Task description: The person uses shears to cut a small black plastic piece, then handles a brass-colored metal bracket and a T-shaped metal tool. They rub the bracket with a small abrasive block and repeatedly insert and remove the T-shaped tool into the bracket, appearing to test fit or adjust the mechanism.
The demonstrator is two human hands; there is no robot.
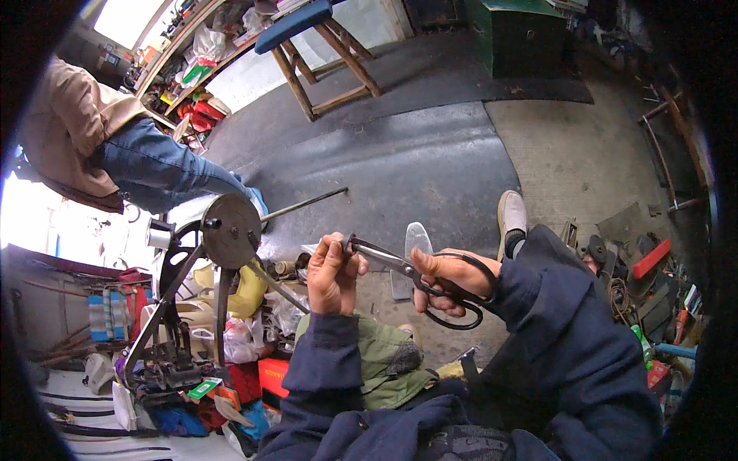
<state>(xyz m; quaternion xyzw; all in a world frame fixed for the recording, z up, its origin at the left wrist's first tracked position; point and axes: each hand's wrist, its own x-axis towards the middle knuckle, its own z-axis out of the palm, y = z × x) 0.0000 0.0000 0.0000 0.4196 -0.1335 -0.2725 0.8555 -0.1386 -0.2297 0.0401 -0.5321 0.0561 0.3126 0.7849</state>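
Note:
My right hand [453, 278] is wrapped round the black loop handles of a pair of scissors [388, 260]. Their metal blades point left, toward my left hand [332, 276]. Its thumb and fingertips are pinched on a small dark piece [351, 244] beside the blade tips. Whether the blades touch that piece is too small to tell. Beyond the scissors is a pale, flat, rounded shape [417, 237], partly hidden by my right hand. Green cloth [390, 357] lies over my lap, under my left forearm.
Left of my hands stands a black metal hand-cranked machine [219, 296] with a round disc wheel [231, 230]. A person in a tan jacket [84, 115] is beyond it. A blue-topped wooden stool [300, 27] and green box [516, 42] stand farther off. Tools and a red bar [652, 259] clutter the right.

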